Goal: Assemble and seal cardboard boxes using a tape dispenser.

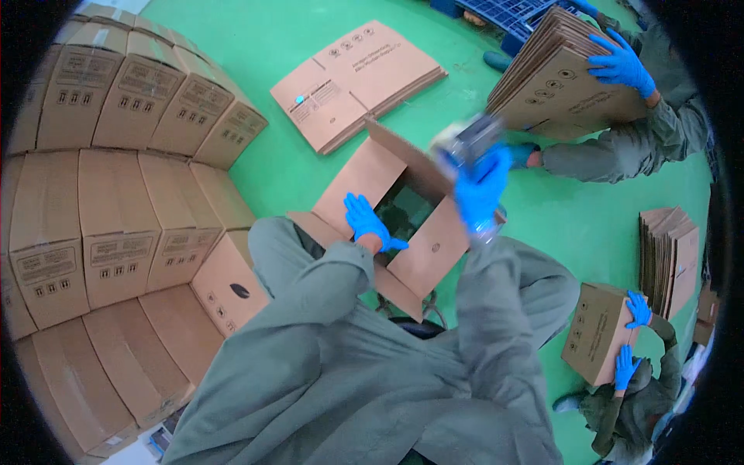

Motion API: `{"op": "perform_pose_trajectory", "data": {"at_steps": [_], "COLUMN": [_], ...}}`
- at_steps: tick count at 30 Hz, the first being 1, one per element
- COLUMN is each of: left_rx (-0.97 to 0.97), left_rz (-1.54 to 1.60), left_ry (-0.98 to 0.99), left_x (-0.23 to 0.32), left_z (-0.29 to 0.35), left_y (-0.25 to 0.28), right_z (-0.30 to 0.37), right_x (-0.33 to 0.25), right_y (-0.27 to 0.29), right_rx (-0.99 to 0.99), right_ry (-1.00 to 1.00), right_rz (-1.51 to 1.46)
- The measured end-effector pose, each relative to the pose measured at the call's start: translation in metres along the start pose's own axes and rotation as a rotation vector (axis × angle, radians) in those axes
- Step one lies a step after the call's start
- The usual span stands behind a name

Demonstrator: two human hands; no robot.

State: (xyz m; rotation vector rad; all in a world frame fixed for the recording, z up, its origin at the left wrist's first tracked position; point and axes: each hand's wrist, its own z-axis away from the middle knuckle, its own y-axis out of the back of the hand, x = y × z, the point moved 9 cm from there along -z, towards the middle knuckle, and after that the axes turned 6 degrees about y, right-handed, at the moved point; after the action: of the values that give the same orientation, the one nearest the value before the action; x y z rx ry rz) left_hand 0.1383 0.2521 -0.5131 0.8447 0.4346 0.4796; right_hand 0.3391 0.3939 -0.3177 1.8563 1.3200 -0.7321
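Between my knees stands a cardboard box (421,242) with its flaps spread outward. Dark green shows inside its opening, too dim to make out. My left hand (367,222), in a blue glove, lies with fingers stretched over the left flap and the edge of the opening. Above the box's right side, my right hand (482,190), also blue-gloved, is closed on what looks like a tape dispenser (470,141). Motion smears both the hand and the tool, so its details are unclear.
Stacked closed cartons (116,201) wall off the left side. Flat cardboard boxes (356,81) lie ahead on the green floor. At upper right a co-worker holds a bundle of folded boxes (542,85) near a blue pallet (511,15). Another person handles a carton (595,333) at lower right.
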Motion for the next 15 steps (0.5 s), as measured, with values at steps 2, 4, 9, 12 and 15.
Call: {"op": "perform_pose_trajectory", "data": {"at_steps": [2,4,9,12,15], "left_rx": [0.088,0.055,-0.044,0.024,0.474], "left_rz": [0.051,0.041,-0.082,0.21,0.362], "left_ry": [-0.031,-0.01,-0.116,-0.292,-0.43], "left_x": [0.0,-0.002,-0.01,-0.038,-0.076], "left_z": [0.003,0.003,0.001,0.02,0.074], "left_y": [0.003,-0.003,0.014,0.053,0.097], "right_z": [-0.024,-0.007,0.109,0.128,0.147], "right_x": [0.016,0.056,0.045,0.06,0.131], "right_y": [0.007,-0.002,-0.005,-0.016,-0.036], "right_rx": [0.023,-0.072,0.114,-0.05,-0.167], "right_ry": [-0.174,-0.609,-0.323,-0.158,-0.782], "right_rz": [-0.058,-0.07,-0.139,0.153,-0.324]}}
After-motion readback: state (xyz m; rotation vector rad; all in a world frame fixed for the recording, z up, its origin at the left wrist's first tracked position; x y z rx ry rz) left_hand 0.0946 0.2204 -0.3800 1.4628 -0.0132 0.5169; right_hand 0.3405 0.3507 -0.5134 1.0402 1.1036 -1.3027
